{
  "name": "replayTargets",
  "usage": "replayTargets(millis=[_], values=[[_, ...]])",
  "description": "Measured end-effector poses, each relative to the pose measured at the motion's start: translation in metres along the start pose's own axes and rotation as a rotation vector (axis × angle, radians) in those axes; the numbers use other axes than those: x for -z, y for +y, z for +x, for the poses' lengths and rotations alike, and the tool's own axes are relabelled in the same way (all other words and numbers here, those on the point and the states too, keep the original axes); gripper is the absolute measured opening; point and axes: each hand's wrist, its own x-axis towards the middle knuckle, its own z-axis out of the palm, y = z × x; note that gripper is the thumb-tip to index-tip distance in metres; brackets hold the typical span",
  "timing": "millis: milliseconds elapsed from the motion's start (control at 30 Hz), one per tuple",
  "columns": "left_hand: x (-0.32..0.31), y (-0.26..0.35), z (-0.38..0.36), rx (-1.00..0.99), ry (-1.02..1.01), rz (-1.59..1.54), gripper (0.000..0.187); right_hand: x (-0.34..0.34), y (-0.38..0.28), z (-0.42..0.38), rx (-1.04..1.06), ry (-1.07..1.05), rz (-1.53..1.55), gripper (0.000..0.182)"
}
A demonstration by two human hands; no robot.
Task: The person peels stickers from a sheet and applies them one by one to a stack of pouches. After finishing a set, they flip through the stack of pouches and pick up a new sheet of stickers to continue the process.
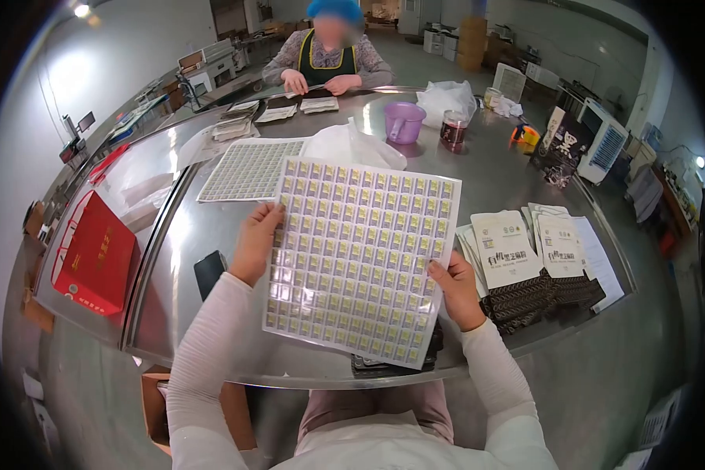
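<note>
Here, in the middle of the frame, the person holds up a large sheet of small yellow labels (360, 262), tilted slightly above the metal table (493, 184). The left hand (256, 243) grips the sheet's left edge, fingers curled round the edge and pinching it. The right hand (456, 288) pinches the sheet's right edge lower down, its thumb lying on the front face. Just above and left of the held sheet, a second label sheet (247, 170) lies flat on the table. At centre right, stacks of white printed pouches (525, 251) lie near the right hand, on top of dark pouches. A dark phone (208, 272) lies on the table just left of the left wrist. At the left of the frame sits a red box (94, 254). Toward the top centre stand a purple cup (404, 121) and a glass jar (453, 129), and beyond them a co-worker (327, 59) sits with both hands on the table's far edge.
</note>
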Motion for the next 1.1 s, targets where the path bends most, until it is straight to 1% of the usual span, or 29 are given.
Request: replayTargets(millis=[67,100,200,367,467,600,633,733,767,833,867,933,967,1067,1100], values=[[0.0,0.019,-0.004,-0.071,-0.032,0.016,0.016,-0.002,-0.001,-0.002,-0.006,0.005,0.009,0.026],[-0.002,0.027,-0.006,-0.086,-0.011,0.028,0.015,-0.003,-0.002,-0.003,-0.011,0.005,0.018,0.026],[-0.001,0.048,-0.009,-0.143,-0.086,0.028,0.015,-0.007,-0.006,-0.008,-0.017,-0.01,0.03,0.027],[-0.005,0.089,-0.016,-0.239,-0.153,0.146,0.016,-0.015,-0.01,-0.021,-0.019,-0.017,0.07,0.025],[-0.016,0.123,-0.026,-0.314,-0.189,0.199,0.017,-0.017,-0.01,-0.032,-0.033,-0.107,0.017,0.024],[-0.036,0.165,-0.052,-0.429,-0.209,0.358,0.018,-0.02,-0.013,-0.05,-0.047,-0.18,-0.002,0.026],[-0.042,0.174,-0.06,-0.456,-0.209,0.373,0.018,-0.017,-0.013,-0.052,-0.065,-0.245,0.023,0.035],[-0.048,0.193,-0.076,-0.506,-0.214,0.5,0.018,-0.014,-0.016,-0.061,0.0,-0.087,-0.026,0.045],[-0.05,0.198,-0.081,-0.518,-0.235,0.515,0.019,-0.01,-0.021,-0.062,0.02,-0.038,-0.121,0.05],[-0.054,0.206,-0.089,-0.545,-0.275,0.543,0.019,-0.002,-0.032,-0.055,0.072,0.03,0.021,0.047],[-0.054,0.209,-0.093,-0.513,-0.301,0.587,0.017,0.001,-0.038,-0.05,0.099,0.063,0.092,0.045],[-0.054,0.215,-0.099,-0.45,-0.35,0.679,0.014,0.0,-0.067,-0.046,0.215,0.021,0.054,0.044],[-0.055,0.216,-0.101,-0.455,-0.351,0.726,0.013,-0.001,-0.082,-0.045,0.273,0.002,0.036,0.044],[-0.064,0.219,-0.113,-0.445,-0.381,0.828,0.013,-0.013,-0.11,-0.039,0.507,-0.019,-0.14,0.048],[-0.067,0.219,-0.116,-0.421,-0.406,0.838,0.013,-0.019,-0.12,-0.039,0.551,0.005,-0.272,0.05]])
